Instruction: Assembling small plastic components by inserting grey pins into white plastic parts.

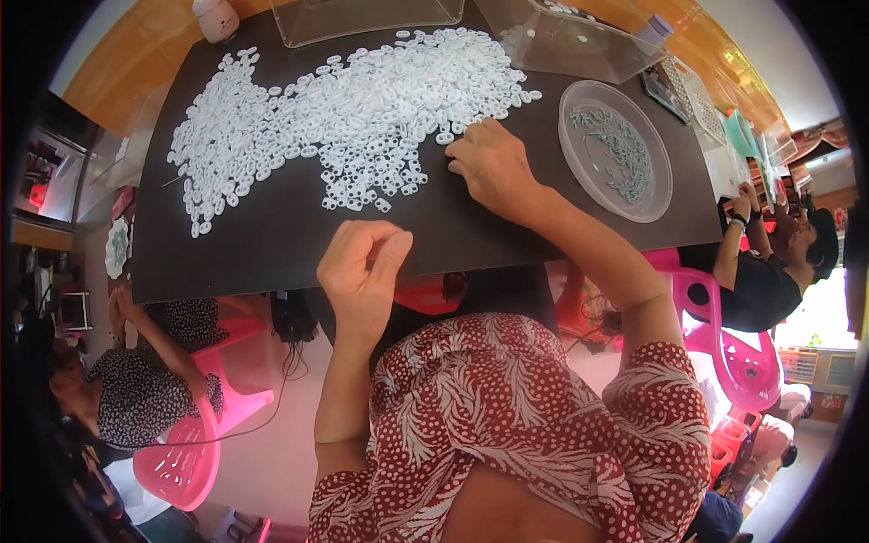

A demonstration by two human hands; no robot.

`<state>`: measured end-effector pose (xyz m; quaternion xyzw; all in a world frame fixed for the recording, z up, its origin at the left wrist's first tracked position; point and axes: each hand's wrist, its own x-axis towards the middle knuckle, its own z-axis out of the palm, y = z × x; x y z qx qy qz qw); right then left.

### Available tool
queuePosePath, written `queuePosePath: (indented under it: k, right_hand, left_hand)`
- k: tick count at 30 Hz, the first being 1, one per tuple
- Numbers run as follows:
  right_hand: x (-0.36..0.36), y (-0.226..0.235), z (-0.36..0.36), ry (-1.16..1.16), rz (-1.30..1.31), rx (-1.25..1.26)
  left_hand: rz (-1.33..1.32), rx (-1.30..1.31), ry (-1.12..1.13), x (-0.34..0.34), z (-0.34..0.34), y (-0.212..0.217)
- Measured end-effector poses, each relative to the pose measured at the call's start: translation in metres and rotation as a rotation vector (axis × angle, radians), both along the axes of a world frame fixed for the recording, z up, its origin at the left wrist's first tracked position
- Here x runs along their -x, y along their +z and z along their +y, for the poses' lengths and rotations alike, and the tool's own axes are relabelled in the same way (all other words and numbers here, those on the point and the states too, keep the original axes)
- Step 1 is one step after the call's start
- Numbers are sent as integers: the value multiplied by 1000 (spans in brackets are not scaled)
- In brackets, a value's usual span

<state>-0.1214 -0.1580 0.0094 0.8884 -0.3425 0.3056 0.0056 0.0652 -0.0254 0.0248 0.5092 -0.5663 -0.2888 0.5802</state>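
A broad heap of small white oval plastic pieces (398,90) with holes through them spreads over the dark table. Along its near edge lies a looser patch of small white pieces with dark holes (371,172). My right hand (493,167) is at the right edge of this heap, its fingers curled together; anything in them is hidden. Nearer to me, above the table's front edge, my left hand (358,271) is closed, thumb pressed to the bent fingers, and whatever it pinches cannot be made out. To the right, a round clear dish (568,149) holds many thin grey-green metal bits (620,154).
Clear plastic bins (579,45) stand along the far edge, with a pinkish-white jar (215,18) at far left. A phone-like dark object (665,95) and white basket (695,95) are beyond the dish. Other people sit left and right, near pink chairs (186,462).
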Motion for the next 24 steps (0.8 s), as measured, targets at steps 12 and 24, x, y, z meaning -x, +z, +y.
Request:
queuePosePath:
  k: [12,24]
  right_hand:
    - [1,-5,-5,77,17,90]
    - [7,3,18,30,-187,-130]
  left_hand:
    - [-902,347,120,18,-72,-9]
    - [-1097,356,24,19,-87,-7]
